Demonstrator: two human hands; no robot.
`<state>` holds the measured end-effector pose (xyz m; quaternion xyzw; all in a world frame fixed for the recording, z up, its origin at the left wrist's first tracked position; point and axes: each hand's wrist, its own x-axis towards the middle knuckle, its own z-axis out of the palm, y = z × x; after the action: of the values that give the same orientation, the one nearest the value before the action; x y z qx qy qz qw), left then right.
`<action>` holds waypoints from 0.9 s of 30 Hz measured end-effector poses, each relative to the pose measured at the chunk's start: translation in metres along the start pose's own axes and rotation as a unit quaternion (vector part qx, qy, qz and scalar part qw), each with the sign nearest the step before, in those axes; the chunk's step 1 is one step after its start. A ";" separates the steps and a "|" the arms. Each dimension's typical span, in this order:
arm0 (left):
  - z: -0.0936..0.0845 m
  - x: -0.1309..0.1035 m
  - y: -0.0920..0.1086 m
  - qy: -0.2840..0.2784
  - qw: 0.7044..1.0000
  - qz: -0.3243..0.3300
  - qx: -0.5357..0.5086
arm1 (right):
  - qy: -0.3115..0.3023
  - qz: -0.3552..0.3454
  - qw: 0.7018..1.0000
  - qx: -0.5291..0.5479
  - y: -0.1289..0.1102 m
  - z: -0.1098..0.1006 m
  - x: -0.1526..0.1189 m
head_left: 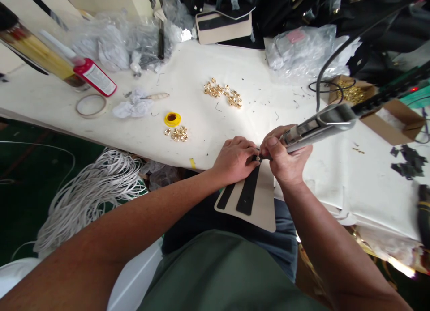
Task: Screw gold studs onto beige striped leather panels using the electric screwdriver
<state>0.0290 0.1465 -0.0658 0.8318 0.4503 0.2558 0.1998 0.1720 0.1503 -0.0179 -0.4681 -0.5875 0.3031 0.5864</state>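
Observation:
My right hand [285,156] is closed around a grey electric screwdriver [319,127], whose tip points left towards my left hand. My left hand [237,161] is closed, its thumb and fingers pinching a black strap end with a small shiny metal fitting [257,158] on it. The screwdriver tip meets the work at that fitting, though the exact contact is hidden by fingers. Below, a beige panel [264,203] with two black strips [247,194] hangs over the table edge above my lap.
Gold-coloured hardware [218,91] lies in piles on the white table [188,74], beside a yellow round container [172,119]. Tape roll [91,106], red bottle [97,76] and awl [157,96] are at left. Plastic bags [302,47] and a hardware box [351,91] stand right.

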 end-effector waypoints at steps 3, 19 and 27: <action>0.001 0.000 0.000 0.004 1.000 0.003 -0.002 | -0.005 -0.014 1.000 0.008 0.000 0.000 0.000; 0.003 -0.001 0.000 0.011 1.000 -0.004 -0.008 | -0.008 -0.003 1.000 0.011 0.004 0.004 -0.001; 0.001 -0.001 0.002 0.015 1.000 0.007 0.021 | 0.003 0.059 0.997 -0.045 0.002 0.003 -0.004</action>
<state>0.0299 0.1445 -0.0658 0.8351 0.4524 0.2604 0.1736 0.1694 0.1482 -0.0219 -0.5289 -0.5699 0.3094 0.5475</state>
